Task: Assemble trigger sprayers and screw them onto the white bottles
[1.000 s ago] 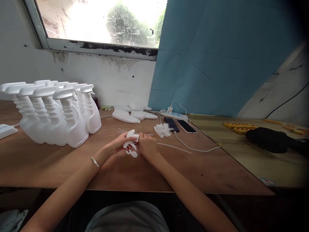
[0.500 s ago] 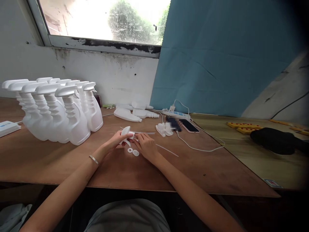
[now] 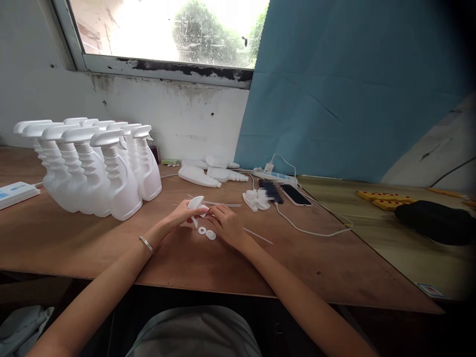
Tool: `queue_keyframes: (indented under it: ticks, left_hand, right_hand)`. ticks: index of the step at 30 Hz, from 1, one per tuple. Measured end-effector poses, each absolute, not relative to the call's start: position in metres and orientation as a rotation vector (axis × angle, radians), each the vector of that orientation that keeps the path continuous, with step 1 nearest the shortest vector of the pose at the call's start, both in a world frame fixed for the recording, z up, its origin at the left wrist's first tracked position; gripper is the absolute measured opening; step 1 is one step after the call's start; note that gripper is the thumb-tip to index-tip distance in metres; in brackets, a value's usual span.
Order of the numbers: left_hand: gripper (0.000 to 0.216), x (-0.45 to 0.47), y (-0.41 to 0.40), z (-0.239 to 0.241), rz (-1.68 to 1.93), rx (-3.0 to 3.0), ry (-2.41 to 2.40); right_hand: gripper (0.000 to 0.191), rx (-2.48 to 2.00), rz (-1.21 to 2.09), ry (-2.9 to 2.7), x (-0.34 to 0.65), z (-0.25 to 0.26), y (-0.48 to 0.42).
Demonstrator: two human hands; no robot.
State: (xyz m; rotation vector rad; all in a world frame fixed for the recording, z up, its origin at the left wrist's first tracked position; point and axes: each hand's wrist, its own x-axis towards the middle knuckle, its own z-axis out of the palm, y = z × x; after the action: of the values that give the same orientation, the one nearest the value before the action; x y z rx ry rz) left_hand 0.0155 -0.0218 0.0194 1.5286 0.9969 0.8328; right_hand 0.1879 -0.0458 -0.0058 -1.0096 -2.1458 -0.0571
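My left hand (image 3: 180, 214) is closed around a white spray trigger head (image 3: 196, 202), with its lever pointing down toward the table. At the collar end of that head, my right hand (image 3: 226, 225) has its fingers bent and pressed together; whatever is in them is hidden. Just below the hands lie small white washers (image 3: 210, 235), a few of them overlapping. A thin clear dip tube (image 3: 258, 236) rests to the right of my right hand, and more tubes (image 3: 232, 205) lie behind both hands.
Assembled white spray bottles (image 3: 124, 191) stand grouped at the left. Several bottles without heads (image 3: 199, 176) lie by the wall. Loose white trigger heads (image 3: 256, 199), a phone (image 3: 296, 195), a power strip (image 3: 277, 176) and a white cable (image 3: 308, 231) are on the right.
The spray trigger head has tilted slightly in my left hand, and my right fingers have come closer to its collar end. The whole view has shifted a little.
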Motion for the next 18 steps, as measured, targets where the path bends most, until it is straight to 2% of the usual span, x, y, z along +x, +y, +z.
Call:
queue_keyframes:
  ticks: [12,18]
  left_hand:
    - [0.048,0.0169,-0.0233,0.0201,0.817,1.542,0.986]
    - [0.046,0.0164,-0.0228,0.0185,0.806,1.542,0.940]
  right_hand:
    - [0.011,-1.085,0.159,-1.989,0.1845,-0.0012,-0.0484]
    - [0.013,-1.084,0.157,-1.976,0.1851,-0.0003,-0.0492]
